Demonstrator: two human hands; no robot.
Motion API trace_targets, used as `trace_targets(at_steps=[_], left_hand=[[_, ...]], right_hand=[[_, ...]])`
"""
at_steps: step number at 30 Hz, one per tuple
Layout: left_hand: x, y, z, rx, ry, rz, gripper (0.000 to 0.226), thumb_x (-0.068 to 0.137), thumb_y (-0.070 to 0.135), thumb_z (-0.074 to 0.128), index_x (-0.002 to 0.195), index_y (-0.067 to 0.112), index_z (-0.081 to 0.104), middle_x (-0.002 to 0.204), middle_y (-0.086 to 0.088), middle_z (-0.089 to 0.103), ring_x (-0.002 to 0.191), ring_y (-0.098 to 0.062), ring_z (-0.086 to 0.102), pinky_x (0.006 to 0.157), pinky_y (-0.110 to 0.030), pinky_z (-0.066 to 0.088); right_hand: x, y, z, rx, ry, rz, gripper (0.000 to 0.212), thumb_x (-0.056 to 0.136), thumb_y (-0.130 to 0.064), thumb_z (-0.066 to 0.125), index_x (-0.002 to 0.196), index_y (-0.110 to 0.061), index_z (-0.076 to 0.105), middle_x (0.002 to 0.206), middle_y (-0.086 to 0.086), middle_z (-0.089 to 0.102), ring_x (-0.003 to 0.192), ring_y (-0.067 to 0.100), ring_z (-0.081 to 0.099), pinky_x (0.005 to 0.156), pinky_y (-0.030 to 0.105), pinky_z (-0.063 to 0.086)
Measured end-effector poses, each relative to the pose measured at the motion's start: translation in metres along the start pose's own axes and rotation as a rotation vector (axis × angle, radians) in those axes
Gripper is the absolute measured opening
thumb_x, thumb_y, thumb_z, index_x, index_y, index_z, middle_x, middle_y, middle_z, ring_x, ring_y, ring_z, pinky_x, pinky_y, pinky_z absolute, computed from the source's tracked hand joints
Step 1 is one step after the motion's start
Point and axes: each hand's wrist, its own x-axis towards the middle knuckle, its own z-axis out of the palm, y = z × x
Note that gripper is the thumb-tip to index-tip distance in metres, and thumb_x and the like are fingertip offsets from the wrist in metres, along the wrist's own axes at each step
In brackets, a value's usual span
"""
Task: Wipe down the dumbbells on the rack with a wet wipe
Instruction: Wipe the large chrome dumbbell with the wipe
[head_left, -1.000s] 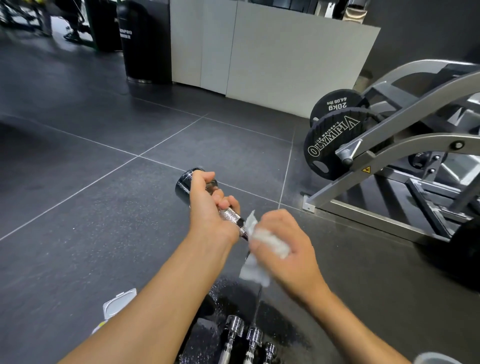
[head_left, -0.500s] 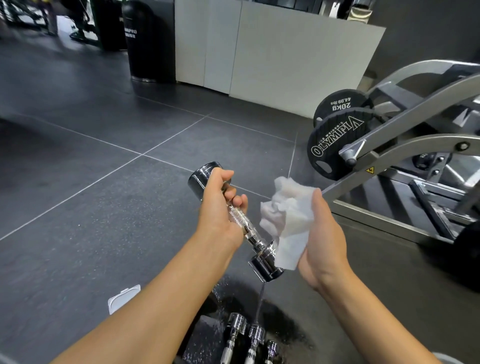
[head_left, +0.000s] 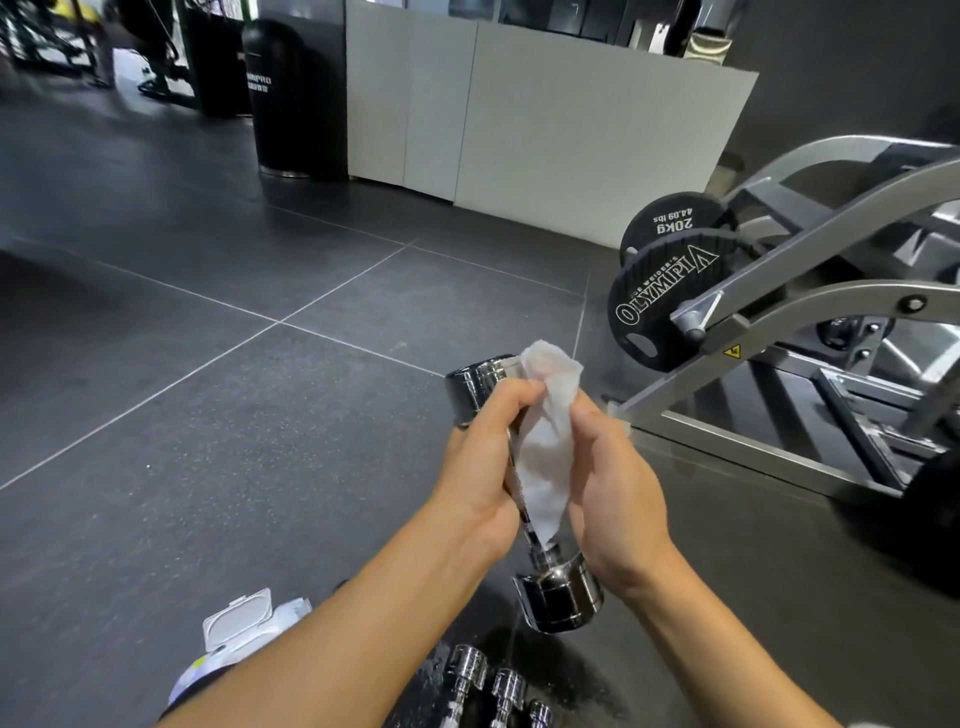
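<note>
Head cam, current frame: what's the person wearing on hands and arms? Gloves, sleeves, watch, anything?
Nothing shows. The left hand and right hand are bare, with no gloves and no rings visible. The left forearm and right forearm have no sleeves down to the frame's bottom edge. Neither wrist has a watch, band or strap, and there is no tape or marking.

Under you lies a dark grey tiled floor (head_left: 208, 415) with pale grout lines. To your right stands a grey metal machine frame (head_left: 831, 249), with a yellow warning sticker (head_left: 732, 352) on one beam. Two black weight plates sit at its left end. The front plate (head_left: 654, 306) reads OLYMPIA upside down, and the rear plate (head_left: 672, 221) reads 20KG. Across the floor you see a white partition (head_left: 571, 130), and just left of it a black cylindrical bin (head_left: 275, 98).
</note>
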Motion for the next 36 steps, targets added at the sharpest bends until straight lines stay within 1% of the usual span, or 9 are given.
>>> trace_targets(at_steps=[5, 8, 11, 16, 20, 24, 26, 31, 36], left_hand=[[-0.004, -0.008, 0.007, 0.037, -0.099, -0.019, 0.039, 0.059, 0.034, 0.088, 0.094, 0.018, 0.081, 0.099, -0.007, 0.077, 0.09, -0.018, 0.076, 0.076, -0.032, 0.059], [-0.008, -0.015, 0.009, 0.101, -0.148, -0.012, 0.032, 0.07, 0.029, 0.089, 0.097, 0.015, 0.077, 0.095, -0.01, 0.073, 0.09, -0.023, 0.07, 0.078, -0.034, 0.054], [-0.013, -0.018, 0.01, 0.329, -0.228, 0.092, 0.018, 0.068, 0.02, 0.08, 0.083, 0.02, 0.069, 0.074, -0.004, 0.059, 0.068, -0.015, 0.057, 0.061, -0.028, 0.047], [-0.016, -0.02, 0.01, 0.692, -0.445, 0.311, 0.044, 0.072, -0.018, 0.076, 0.093, 0.019, 0.064, 0.081, 0.009, 0.072, 0.079, 0.0, 0.068, 0.068, -0.019, 0.052], [-0.01, -0.025, 0.002, 1.101, -0.367, 0.379, 0.038, 0.059, 0.02, 0.083, 0.092, 0.024, 0.067, 0.09, -0.001, 0.078, 0.09, -0.012, 0.076, 0.077, -0.045, 0.063], [-0.009, -0.025, -0.004, 1.206, -0.219, 0.407, 0.07, 0.049, 0.049, 0.084, 0.114, 0.037, 0.06, 0.1, 0.013, 0.075, 0.094, -0.008, 0.073, 0.083, -0.041, 0.061], [-0.008, -0.021, -0.004, 1.112, -0.163, 0.43, 0.063, 0.053, 0.041, 0.089, 0.109, 0.03, 0.062, 0.092, 0.013, 0.073, 0.08, 0.0, 0.067, 0.072, -0.029, 0.057], [0.0, -0.012, -0.004, 1.009, -0.085, 0.411, 0.044, 0.063, 0.023, 0.091, 0.095, 0.014, 0.063, 0.074, 0.008, 0.065, 0.059, -0.002, 0.052, 0.054, -0.021, 0.045], [0.0, -0.01, -0.005, 1.03, -0.085, 0.416, 0.044, 0.061, 0.017, 0.092, 0.094, 0.018, 0.062, 0.076, 0.005, 0.069, 0.06, -0.003, 0.056, 0.054, -0.027, 0.05]], right_hand=[[0.005, -0.011, 0.005, 0.014, -0.191, -0.17, 0.05, 0.1, -0.032, 0.039, 0.143, -0.018, 0.061, 0.149, 0.016, 0.055, 0.145, 0.031, 0.044, 0.125, 0.064, 0.02], [0.011, -0.021, -0.01, -0.061, -0.186, -0.179, 0.044, 0.099, -0.034, 0.043, 0.128, -0.018, 0.072, 0.135, 0.021, 0.061, 0.125, 0.037, 0.056, 0.113, 0.057, 0.04], [0.013, -0.032, -0.028, -0.307, -0.192, -0.26, 0.037, 0.098, -0.031, 0.045, 0.114, -0.026, 0.078, 0.128, -0.001, 0.069, 0.116, 0.018, 0.064, 0.093, 0.034, 0.047], [0.006, -0.052, -0.052, -0.981, -0.356, -0.679, 0.033, 0.106, -0.021, 0.043, 0.115, -0.014, 0.074, 0.121, -0.008, 0.07, 0.12, 0.015, 0.062, 0.1, 0.031, 0.046], [0.0, -0.055, -0.046, -1.022, -0.305, -0.391, 0.032, 0.102, -0.027, 0.046, 0.107, -0.024, 0.077, 0.113, -0.017, 0.073, 0.112, 0.004, 0.064, 0.097, 0.023, 0.046], [0.0, -0.047, -0.038, -0.107, 0.021, 0.282, 0.025, 0.098, -0.028, 0.055, 0.087, -0.015, 0.074, 0.09, 0.003, 0.069, 0.079, 0.019, 0.066, 0.074, 0.037, 0.051], [-0.001, -0.046, -0.037, 0.214, -0.023, 0.434, 0.027, 0.098, -0.027, 0.056, 0.077, -0.012, 0.062, 0.073, 0.005, 0.049, 0.062, 0.017, 0.05, 0.059, 0.033, 0.04], [0.002, -0.041, -0.042, 0.406, -0.145, 0.285, 0.044, 0.092, -0.018, 0.043, 0.12, 0.009, 0.066, 0.11, 0.019, 0.066, 0.094, 0.029, 0.066, 0.085, 0.039, 0.053], [-0.001, -0.032, -0.047, -0.182, -0.199, -0.149, 0.058, 0.093, -0.015, 0.034, 0.144, -0.018, 0.062, 0.148, 0.001, 0.061, 0.143, 0.02, 0.051, 0.123, 0.05, 0.033]])
